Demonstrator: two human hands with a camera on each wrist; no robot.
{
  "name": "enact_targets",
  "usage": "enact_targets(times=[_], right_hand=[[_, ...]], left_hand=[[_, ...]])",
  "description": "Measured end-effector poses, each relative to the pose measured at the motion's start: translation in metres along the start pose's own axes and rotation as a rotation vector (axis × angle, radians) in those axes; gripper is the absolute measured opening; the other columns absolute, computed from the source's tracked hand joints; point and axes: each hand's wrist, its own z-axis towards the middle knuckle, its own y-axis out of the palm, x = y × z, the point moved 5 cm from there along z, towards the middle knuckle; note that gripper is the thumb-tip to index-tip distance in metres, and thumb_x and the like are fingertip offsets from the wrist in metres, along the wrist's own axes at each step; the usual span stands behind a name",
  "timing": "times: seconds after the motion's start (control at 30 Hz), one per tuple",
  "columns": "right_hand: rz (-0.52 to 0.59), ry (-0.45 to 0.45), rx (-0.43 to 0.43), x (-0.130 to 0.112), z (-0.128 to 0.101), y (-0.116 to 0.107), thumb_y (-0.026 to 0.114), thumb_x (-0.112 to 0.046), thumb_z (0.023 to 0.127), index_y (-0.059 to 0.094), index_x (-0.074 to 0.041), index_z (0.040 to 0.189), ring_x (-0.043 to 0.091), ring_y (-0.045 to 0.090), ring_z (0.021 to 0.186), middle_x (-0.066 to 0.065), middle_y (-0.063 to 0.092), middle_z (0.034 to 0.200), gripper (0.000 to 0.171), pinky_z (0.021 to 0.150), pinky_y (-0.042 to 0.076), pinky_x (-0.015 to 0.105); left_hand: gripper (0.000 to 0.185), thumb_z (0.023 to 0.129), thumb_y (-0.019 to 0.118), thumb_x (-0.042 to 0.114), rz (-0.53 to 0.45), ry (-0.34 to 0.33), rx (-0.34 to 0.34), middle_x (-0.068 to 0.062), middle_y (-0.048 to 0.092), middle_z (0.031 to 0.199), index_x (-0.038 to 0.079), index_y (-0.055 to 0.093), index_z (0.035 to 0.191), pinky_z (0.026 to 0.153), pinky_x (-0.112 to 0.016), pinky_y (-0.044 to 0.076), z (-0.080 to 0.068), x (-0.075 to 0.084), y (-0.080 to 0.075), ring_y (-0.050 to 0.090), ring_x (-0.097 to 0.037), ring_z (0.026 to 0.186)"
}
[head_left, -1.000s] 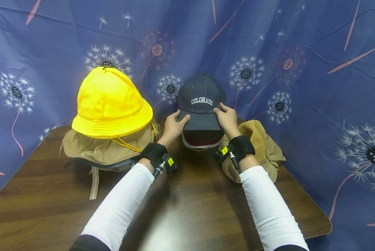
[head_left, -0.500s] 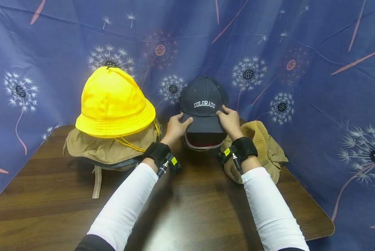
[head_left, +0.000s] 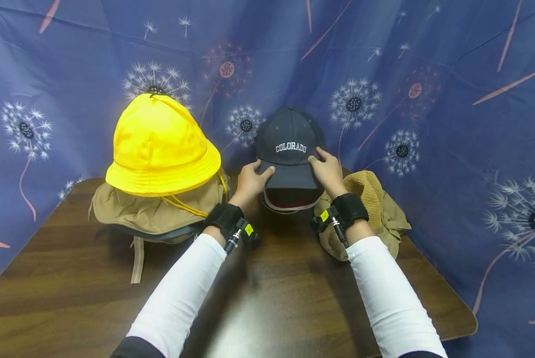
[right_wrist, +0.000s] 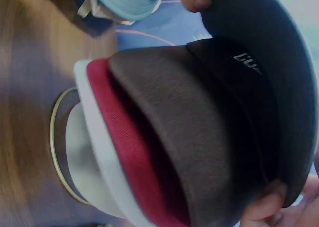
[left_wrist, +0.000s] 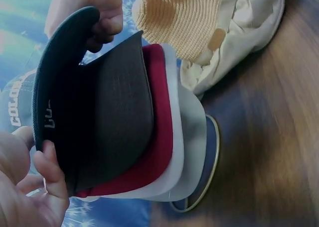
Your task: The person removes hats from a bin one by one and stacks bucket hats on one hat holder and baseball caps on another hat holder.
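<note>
Both hands hold a dark grey baseball cap (head_left: 289,136) with white COLORADO lettering by the sides of its brim. My left hand (head_left: 251,183) pinches the left edge, thumb on top. On the opposite edge, my right hand (head_left: 327,174) does the same. Below it is a stack of caps, the held cap over the topmost one. Their brims show in the left wrist view: a dark brown brim (left_wrist: 119,117), a red brim (left_wrist: 162,112), a white brim (left_wrist: 174,122), a grey brim (left_wrist: 194,137) and a gold-edged one at the bottom. The held brim stands apart from the brown brim.
To the left, a yellow bucket hat (head_left: 160,149) with a cord tops a pile including a tan hat (head_left: 128,209). At right lies a beige hat (head_left: 334,243) with a knitted tan hat (head_left: 368,196) on it. A dandelion-print curtain (head_left: 451,124) hangs behind the wooden table (head_left: 267,303).
The dark grey cap has come down slightly over the stack, both hands keeping their hold. The head view has shifted a little. In the last half second, almost nothing has moved.
</note>
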Motion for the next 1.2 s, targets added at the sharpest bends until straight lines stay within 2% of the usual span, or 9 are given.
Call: enact_targets(times=[0.37,0.57,0.7,0.77,0.87,0.93,1.03,1.13,1.2], right_hand=[[-0.295,-0.093,0.029,-0.003,-0.01,-0.008,0.037,-0.043,0.099,0.032,-0.018,0.15,0.044,0.038,0.136,0.022,0.04,0.149,0.057,0.111,0.031,0.061],[-0.462,-0.16,0.156,0.005,-0.026,-0.013,0.023,-0.054,0.1,0.025,-0.002,0.148,0.05,0.055,0.108,0.031,0.045,0.135,0.071,0.087,0.048,0.061],[-0.548,-0.284,0.277,0.016,-0.036,-0.02,0.025,-0.055,0.1,0.032,0.001,0.142,0.048,0.058,0.098,0.03,0.052,0.125,0.071,0.073,0.051,0.06],[-0.603,-0.373,0.342,0.022,-0.041,-0.028,0.031,-0.051,0.1,0.04,0.004,0.136,0.047,0.058,0.096,0.03,0.055,0.118,0.066,0.07,0.051,0.058],[-0.708,-0.515,0.439,0.031,-0.046,-0.04,0.041,-0.044,0.1,0.051,0.007,0.12,0.046,0.057,0.087,0.03,0.057,0.104,0.056,0.067,0.05,0.056],[-0.782,-0.588,0.501,0.037,-0.049,-0.05,0.046,-0.042,0.098,0.056,0.007,0.11,0.046,0.056,0.084,0.029,0.058,0.098,0.051,0.068,0.049,0.055],[-0.851,-0.595,0.545,0.049,-0.05,-0.065,0.05,-0.042,0.096,0.059,0.005,0.103,0.046,0.055,0.086,0.028,0.059,0.096,0.049,0.068,0.047,0.057],[-0.87,-0.498,0.52,0.066,-0.048,-0.081,0.048,-0.04,0.097,0.059,0.006,0.107,0.048,0.055,0.092,0.03,0.059,0.101,0.049,0.072,0.046,0.06],[-0.865,-0.386,0.459,0.081,-0.046,-0.091,0.043,-0.04,0.099,0.057,0.008,0.111,0.05,0.053,0.094,0.033,0.057,0.104,0.051,0.075,0.045,0.062]], left_hand=[[0.068,0.098,0.047,0.042,0.23,0.04,-0.114,-0.016,0.037,0.154,0.006,0.025,0.151,0.116,-0.046,0.036,-0.007,0.0,-0.001,0.038,-0.033,0.141],[0.06,0.096,0.049,0.043,0.311,0.072,0.011,-0.024,0.046,0.138,0.003,0.042,0.141,0.105,-0.048,0.045,-0.018,-0.004,-0.014,0.05,-0.039,0.125],[0.038,0.095,0.054,0.033,0.342,0.227,0.131,-0.017,0.061,0.111,0.005,0.059,0.119,0.083,-0.043,0.051,-0.032,-0.003,-0.017,0.061,-0.032,0.099],[0.027,0.094,0.056,0.03,0.366,0.293,0.125,-0.01,0.066,0.094,0.008,0.064,0.105,0.071,-0.039,0.052,-0.039,-0.002,-0.009,0.064,-0.026,0.085],[0.019,0.092,0.058,0.031,0.428,0.308,0.005,0.002,0.061,0.07,0.016,0.065,0.083,0.053,-0.03,0.046,-0.05,-0.004,0.012,0.059,-0.015,0.064],[0.029,0.091,0.059,0.032,0.471,0.277,-0.134,0.007,0.05,0.058,0.019,0.057,0.066,0.045,-0.024,0.036,-0.058,-0.009,0.03,0.047,-0.01,0.052],[0.042,0.092,0.059,0.033,0.516,0.233,-0.358,0.008,0.038,0.053,0.018,0.044,0.055,0.042,-0.019,0.024,-0.069,-0.019,0.061,0.033,-0.007,0.047],[0.036,0.093,0.058,0.034,0.491,0.188,-0.484,0.004,0.058,0.061,0.012,0.062,0.063,0.047,-0.019,0.036,-0.079,-0.028,0.088,0.047,-0.009,0.051],[0.031,0.093,0.058,0.035,0.442,0.138,-0.503,-0.004,0.072,0.088,0.007,0.071,0.091,0.064,-0.026,0.052,-0.082,-0.033,0.101,0.064,-0.016,0.073]])
